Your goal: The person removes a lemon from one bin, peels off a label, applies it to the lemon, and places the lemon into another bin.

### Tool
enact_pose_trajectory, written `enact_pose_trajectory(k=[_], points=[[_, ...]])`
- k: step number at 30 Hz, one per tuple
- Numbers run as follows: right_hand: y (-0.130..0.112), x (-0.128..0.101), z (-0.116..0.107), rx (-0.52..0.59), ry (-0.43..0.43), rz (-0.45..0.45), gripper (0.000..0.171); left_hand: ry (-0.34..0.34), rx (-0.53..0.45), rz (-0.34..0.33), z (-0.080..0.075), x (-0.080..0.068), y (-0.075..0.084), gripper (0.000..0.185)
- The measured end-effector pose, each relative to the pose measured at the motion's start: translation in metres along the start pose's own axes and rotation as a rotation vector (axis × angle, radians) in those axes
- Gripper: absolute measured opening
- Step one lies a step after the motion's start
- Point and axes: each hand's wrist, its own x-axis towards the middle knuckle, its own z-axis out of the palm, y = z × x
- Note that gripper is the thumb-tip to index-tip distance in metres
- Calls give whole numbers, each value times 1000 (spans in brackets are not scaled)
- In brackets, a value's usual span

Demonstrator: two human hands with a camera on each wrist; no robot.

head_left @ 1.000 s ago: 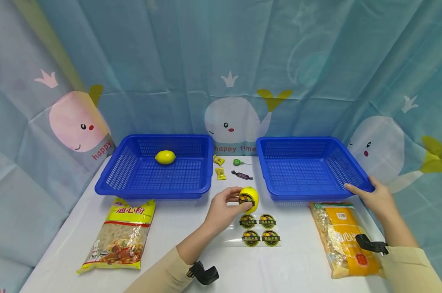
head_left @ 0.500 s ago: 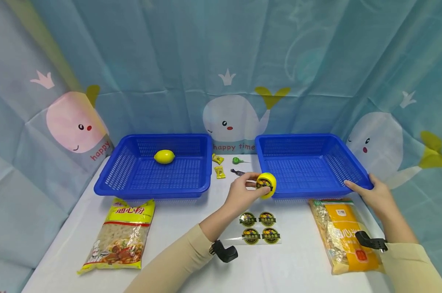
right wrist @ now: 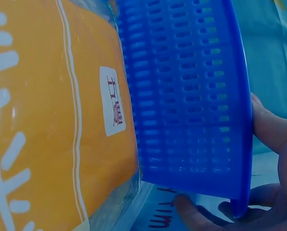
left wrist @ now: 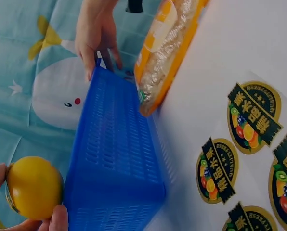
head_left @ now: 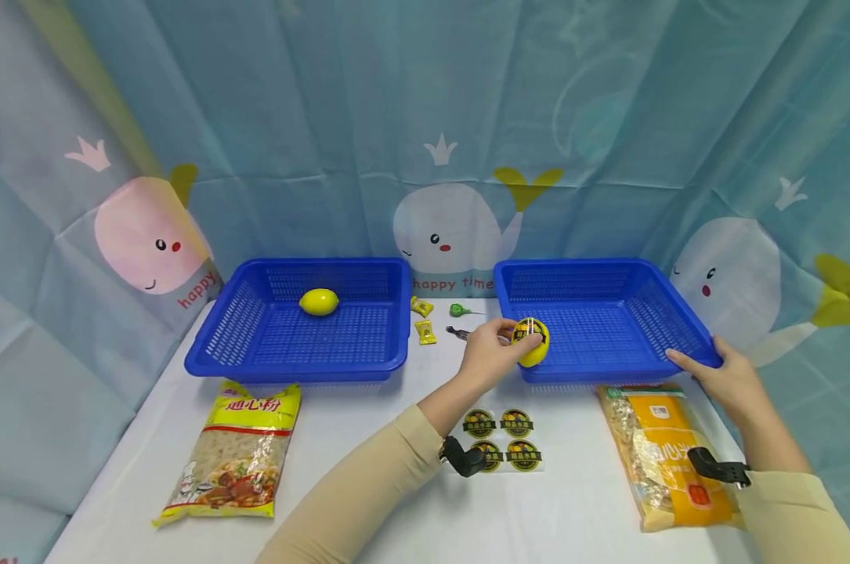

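Over the near-left corner of the right blue basket [head_left: 608,325], our left hand [head_left: 491,356] has its fingers curled round a yellow lemon [head_left: 532,342] w/ a round dark sticker on it — the fruit sits just above the basket's near rim, not dropped inside yet. Our right hand [head_left: 724,380] grips the basket's near-right corner, thumb on the rim, fingers tucked under the edge; the right wrist view shows that clearly.

Progress-wise, judging from the layout: one lemon's stickered and almost in the basket. Left of it, the other blue basket [head_left: 298,329] still has one plain lemon [head_left: 319,301] inside, so that one looks undone. The sticker sheet [head_left: 505,439], just in front of the right basket, has four stickers left, though the wrist cam covers part of one. So approx halfway, we'd guess.

Vs. a sec ago: the lemon was low over the table in front of the right basket, right by the sheet. It's since travelled up and to the right, onto the basket's rim — our left arm stretched out w/ it. The right hand hasn't budged from its corner. Nothing else moved: candies btw the baskets and both pasta bags same as before.
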Motion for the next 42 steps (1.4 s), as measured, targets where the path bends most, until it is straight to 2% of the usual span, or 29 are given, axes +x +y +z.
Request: enact_pose_trajectory(k=[4,10,16,24,30,34,39,42], points=[[0,1,1,17,-8,-24,113,-24,41,30,1,0,-3,61],[0,1,2,30,-21,-41,112,-61,84,72,2,-4,-7,53],[-2,1,3,32,-18,-53,109,-80,141,89,1,-8,-9,56],[-2,-1,-1,26,-37,-3,114,-102,122,118,-2,-11,-10,55],[-5,-3,0,16,-23,-4,113,-126,112,121,-7,-14,-11,49],[-11,-8,2,-43,45,-10,111,-137,112,126,-13,-18,-12,45],[-23,-19,12,-113,255,-100,98,-126,121,163,-24,-26,-15,42],[-33,-26,20,-99,360,-171,88,-115,145,196,-32,-29,-18,40]])
